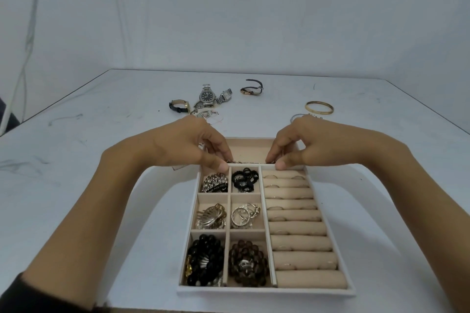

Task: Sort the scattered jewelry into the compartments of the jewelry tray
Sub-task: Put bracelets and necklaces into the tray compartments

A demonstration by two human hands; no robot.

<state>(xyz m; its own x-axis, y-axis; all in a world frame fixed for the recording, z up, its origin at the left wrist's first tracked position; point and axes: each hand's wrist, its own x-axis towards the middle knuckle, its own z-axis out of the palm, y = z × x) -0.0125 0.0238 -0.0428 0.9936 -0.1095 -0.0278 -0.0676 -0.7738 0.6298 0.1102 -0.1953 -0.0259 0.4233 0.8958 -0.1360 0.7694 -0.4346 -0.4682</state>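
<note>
- Though most compartments of the jewelry tray (pixel 265 292) already hold something, the sorting looks roughly two-thirds done, with a cluster of pieces left on the table (pixel 76 173) beyond the tray.
- Both hands work at the long far compartment (pixel 250 148): the left hand (pixel 188 142) and right hand (pixel 302 140) each pinch one end of a thin chain (pixel 248 161), thumb and forefinger closed on it, stretching it straight along the compartment's near wall. It seems to be a bracelet or necklace being laid flat; whether it already rests on the lining I cannot tell.
- Left column, far to near: a silver chain bracelet (pixel 215 182), a gold and silver hair claw (pixel 211 216), and black beads (pixel 204 259) mixed with gold and silver bits.
- Middle column: black hair ties (pixel 244 179), silver hoops (pixel 244 215), and brown beads (pixel 248 263).
- On the right, the ring rolls (pixel 297 229) carry several thin rings tucked between the cushions; the nearest rolls look bare.
- Still to sort: a large steel watch (pixel 207 96), a square steel watch (pixel 225 96), a dark-strap watch (pixel 179 105), a small strap watch (pixel 251 87), a gold bangle (pixel 319 107), and tangled small pieces just past the left hand.
- By my judgement the watches and bangle will go in the far compartment, which has the only open room.
</note>
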